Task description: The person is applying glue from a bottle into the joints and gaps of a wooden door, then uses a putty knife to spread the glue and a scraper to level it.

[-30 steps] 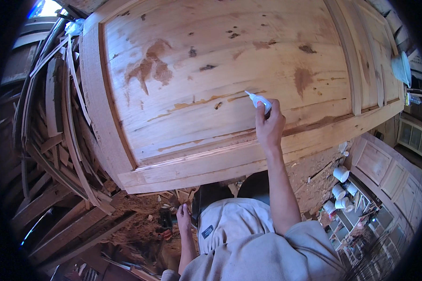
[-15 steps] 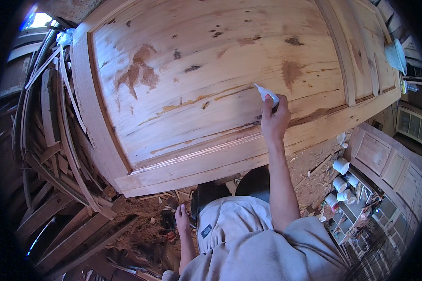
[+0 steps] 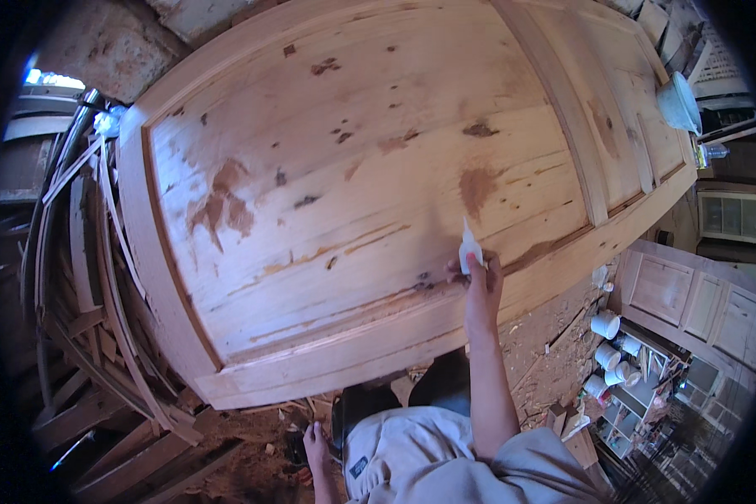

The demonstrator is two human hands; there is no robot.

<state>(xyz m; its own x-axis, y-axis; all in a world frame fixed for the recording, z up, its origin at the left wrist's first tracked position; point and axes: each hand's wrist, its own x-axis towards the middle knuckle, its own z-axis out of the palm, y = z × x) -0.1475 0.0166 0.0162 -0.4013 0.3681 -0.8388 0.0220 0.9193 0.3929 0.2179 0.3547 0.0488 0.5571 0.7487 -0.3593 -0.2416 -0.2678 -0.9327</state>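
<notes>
R hand [image 3: 482,290], grip round white bottle [image 3: 470,252], just rt of ctr.
Bottle over wood panel [image 3: 370,193], upper ctr; L hand [image 3: 316,443] low, ctr-left, can't tell its grip.

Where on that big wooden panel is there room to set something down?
The panel has open room between the left rail and the right hand, and beyond the bottle to the far rail, though stains mark it. It's crowded off the left edge, with piled wood strips, and at the right end, near a pale blue container.
</notes>
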